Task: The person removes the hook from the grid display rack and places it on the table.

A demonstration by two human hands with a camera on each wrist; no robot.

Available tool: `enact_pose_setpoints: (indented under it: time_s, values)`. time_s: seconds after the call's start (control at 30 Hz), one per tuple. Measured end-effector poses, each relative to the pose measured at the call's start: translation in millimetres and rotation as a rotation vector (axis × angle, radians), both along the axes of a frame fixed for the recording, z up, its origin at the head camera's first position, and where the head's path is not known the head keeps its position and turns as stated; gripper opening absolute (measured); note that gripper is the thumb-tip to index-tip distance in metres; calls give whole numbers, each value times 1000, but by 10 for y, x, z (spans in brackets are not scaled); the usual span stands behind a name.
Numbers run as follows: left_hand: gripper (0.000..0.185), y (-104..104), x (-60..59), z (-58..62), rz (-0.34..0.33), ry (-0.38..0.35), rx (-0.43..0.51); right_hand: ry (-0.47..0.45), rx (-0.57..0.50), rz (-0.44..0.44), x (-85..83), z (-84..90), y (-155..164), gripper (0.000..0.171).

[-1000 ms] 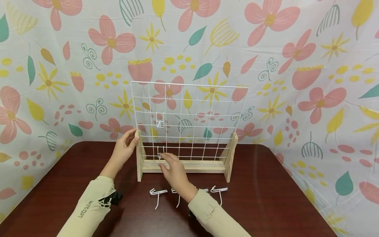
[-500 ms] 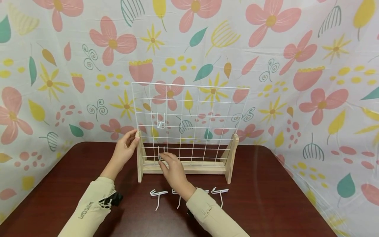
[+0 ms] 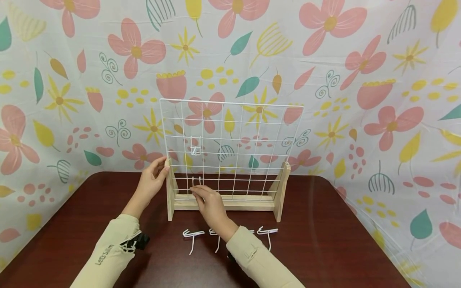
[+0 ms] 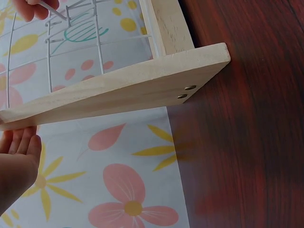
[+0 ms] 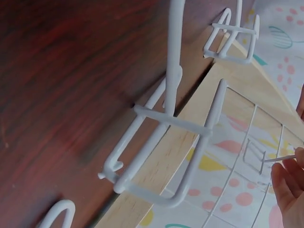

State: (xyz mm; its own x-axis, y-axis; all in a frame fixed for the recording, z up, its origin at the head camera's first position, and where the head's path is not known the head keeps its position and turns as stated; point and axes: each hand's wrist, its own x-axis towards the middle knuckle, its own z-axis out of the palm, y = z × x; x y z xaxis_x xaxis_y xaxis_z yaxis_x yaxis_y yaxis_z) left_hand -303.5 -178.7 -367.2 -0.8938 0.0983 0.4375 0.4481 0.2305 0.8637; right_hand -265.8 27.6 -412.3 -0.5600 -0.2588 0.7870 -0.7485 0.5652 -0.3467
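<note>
A white wire grid [image 3: 230, 103] stands upright in a wooden stand [image 3: 248, 205]. At the left side, my left hand [image 3: 150, 176] grips the upper end of the stand's side panel [image 4: 118, 90]. My right hand [image 3: 213, 208] pinches the prong of a white wire hook [image 5: 280, 158] between thumb and fingers. That hook sits against the grid's lower left part, its top wires [image 3: 199, 180] showing above my fingertips. Higher up, another white hook [image 3: 195, 151] hangs on the grid. My right fingers cover the lower hook's front in the head view.
Several loose white hooks lie in a row on the dark red table [image 3: 309, 248] before the stand, including a left one [image 3: 193, 234] and a right one [image 3: 267, 231]. My right forearm partly covers the row. A flowered cloth [image 3: 360, 100] hangs behind.
My right fingers have closed together on the lower hook's prong and shifted slightly left, hiding its front. My left hand stays on the side panel.
</note>
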Motion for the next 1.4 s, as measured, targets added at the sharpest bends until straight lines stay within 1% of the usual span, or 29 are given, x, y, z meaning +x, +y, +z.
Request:
enact_pose_setpoints:
  time_s: [0.2,0.53,0.7,0.83,0.97,1.17,1.27,1.4]
  values:
    - [47,2,-10,-27,-1,-1,0,37,0,16,-9,-7,10,15]
    - [47,4,3,10,0,-4,-2,49,21,16,-46,34,33,19]
    - [47,5,-5,38,2,-16,-8,97,35,17,-49,68,58,24]
    - [47,7,-16,53,3,-8,-5,131,46,17,-45,95,75,25]
    - [47,6,-12,40,0,-5,-3,160,62,16,-29,82,95,25]
    - [46,11,-3,15,1,-8,15,216,76,50,1,61,132,27]
    - [45,13,3,14,3,-7,19,244,97,60,21,75,153,27]
    - [45,9,1,8,6,-5,15,256,103,75,67,114,178,26]
